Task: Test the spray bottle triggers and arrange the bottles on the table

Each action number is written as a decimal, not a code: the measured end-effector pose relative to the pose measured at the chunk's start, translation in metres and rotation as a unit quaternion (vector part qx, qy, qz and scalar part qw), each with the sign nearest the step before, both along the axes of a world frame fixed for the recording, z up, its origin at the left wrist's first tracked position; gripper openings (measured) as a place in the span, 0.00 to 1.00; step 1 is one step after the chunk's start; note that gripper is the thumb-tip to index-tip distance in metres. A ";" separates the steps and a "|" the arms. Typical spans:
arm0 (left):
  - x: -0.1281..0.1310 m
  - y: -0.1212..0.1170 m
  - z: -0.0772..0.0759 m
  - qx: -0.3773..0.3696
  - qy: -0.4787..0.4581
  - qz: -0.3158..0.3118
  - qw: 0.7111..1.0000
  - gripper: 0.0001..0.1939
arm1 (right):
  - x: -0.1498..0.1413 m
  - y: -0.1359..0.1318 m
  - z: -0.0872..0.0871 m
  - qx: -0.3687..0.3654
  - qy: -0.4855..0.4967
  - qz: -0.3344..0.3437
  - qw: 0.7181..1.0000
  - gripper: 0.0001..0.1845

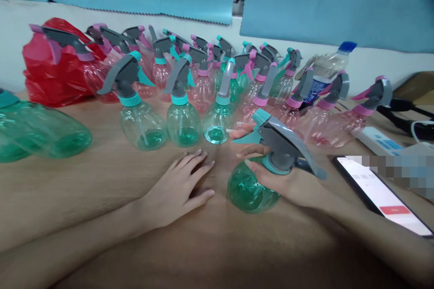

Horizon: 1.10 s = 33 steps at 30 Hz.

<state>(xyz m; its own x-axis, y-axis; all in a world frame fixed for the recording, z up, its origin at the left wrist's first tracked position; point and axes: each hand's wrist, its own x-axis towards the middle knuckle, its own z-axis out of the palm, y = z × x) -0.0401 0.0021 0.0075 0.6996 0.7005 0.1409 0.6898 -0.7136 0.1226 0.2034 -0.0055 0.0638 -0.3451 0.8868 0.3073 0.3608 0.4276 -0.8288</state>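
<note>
My right hand (281,176) is wrapped round the neck of a green spray bottle (249,189) with a grey and teal trigger head. The bottle tilts, its head leaning to the right; I cannot tell whether its base touches the table. To its left, my left hand (181,180) lies flat on the wooden table (122,198), fingers spread, holding nothing. Just beyond my hands stand three green spray bottles with teal collars: a left one (142,126), a middle one (184,124) and a right one (217,122).
Several pink and green spray bottles crowd the back, with a pink one (342,119) at right. Behind them are a red plastic bag (40,72) and a blue-capped bottle (328,70). Green bottle bodies (64,126) sit far left. A phone (376,189) and power strip (379,140) lie right.
</note>
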 end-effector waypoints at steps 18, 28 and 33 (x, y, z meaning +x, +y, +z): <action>0.000 0.000 0.000 0.001 -0.002 -0.003 1.000 0.30 | 0.000 0.001 0.002 0.010 -0.004 -0.004 1.000 0.20; 0.000 0.001 0.000 0.005 0.005 -0.005 1.000 0.30 | -0.002 -0.004 0.005 0.025 -0.028 -0.055 0.998 0.17; -0.001 0.001 -0.001 0.004 0.002 -0.007 1.000 0.30 | -0.004 -0.004 0.010 0.040 -0.017 -0.053 0.998 0.12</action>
